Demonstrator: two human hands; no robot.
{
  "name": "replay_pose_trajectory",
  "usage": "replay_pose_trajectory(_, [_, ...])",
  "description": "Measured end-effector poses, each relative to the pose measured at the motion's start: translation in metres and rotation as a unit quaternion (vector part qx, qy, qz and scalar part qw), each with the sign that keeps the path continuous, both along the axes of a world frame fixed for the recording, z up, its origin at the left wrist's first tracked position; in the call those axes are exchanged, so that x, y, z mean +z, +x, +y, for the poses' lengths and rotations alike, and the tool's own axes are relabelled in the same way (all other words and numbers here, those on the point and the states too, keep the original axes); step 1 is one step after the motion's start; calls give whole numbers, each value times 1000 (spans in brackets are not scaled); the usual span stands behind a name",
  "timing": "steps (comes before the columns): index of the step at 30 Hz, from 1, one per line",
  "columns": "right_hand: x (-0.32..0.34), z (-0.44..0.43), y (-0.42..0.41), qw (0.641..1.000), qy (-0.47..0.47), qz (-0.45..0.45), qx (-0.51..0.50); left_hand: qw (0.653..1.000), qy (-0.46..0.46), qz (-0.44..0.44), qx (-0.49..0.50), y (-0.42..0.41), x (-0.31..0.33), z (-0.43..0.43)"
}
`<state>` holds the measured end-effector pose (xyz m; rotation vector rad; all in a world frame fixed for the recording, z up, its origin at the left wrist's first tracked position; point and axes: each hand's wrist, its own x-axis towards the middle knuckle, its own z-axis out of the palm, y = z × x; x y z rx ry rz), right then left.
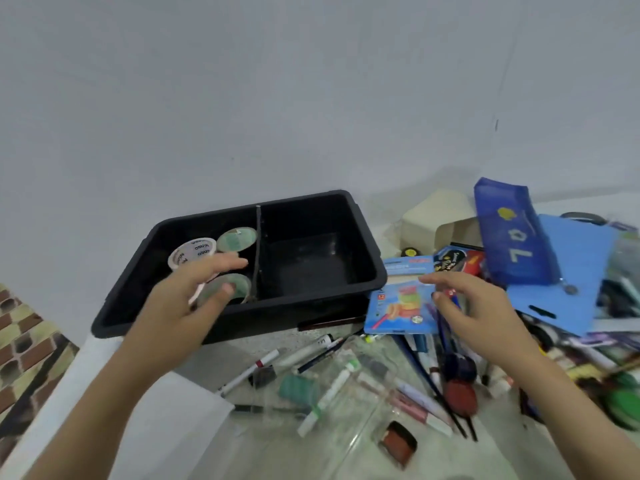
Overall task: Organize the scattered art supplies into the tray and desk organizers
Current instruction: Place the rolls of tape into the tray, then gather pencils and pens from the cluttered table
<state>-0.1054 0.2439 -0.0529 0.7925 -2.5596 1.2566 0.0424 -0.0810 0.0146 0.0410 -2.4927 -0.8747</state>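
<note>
Lower centre: slim plastic markers [249, 373] lie loose on the surface. My right hand [478, 306], fingers spread, hovers at the flat card pencil box [401, 303]. My left hand [194, 296] is on a tape roll [242, 285], grouped with other rolls in the left compartment of the rigid black tray [277, 317]. Whether it grips or releases, I cannot tell.

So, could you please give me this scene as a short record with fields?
tray: black, divided in two
left compartment: three tape rolls
left hand: over the rolls, thumb on the nearest roll; grip unclear
right hand: open, above the pencil box
table: markers scattered; pouch and organizer at right
</note>
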Motion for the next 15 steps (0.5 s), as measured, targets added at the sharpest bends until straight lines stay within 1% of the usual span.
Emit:
replay_pose_trajectory(3, [-5, 31, 2, 1000, 4, -10, -17, 998, -20, -24, -61, -1, -14, 55])
replay_pose_trajectory(8, [-3, 78, 1, 999, 15, 3, -40, 989, -36, -65, -125, -8, -50, 132])
replay_pose_trajectory(10, [-3, 98, -3, 997, 23, 4, -72, 988, -56, -71, -122, -11, -66, 156])
replay_pose_trajectory(13, [-5, 126, -11, 987, 71, 13, -145, 987, -98, -76, -104, -14, -88, 182])
replay_pose_trajectory(15, [-7, 140, -16, 979, 88, 2, -183, 984, -135, -78, -89, -15, -100, 193])
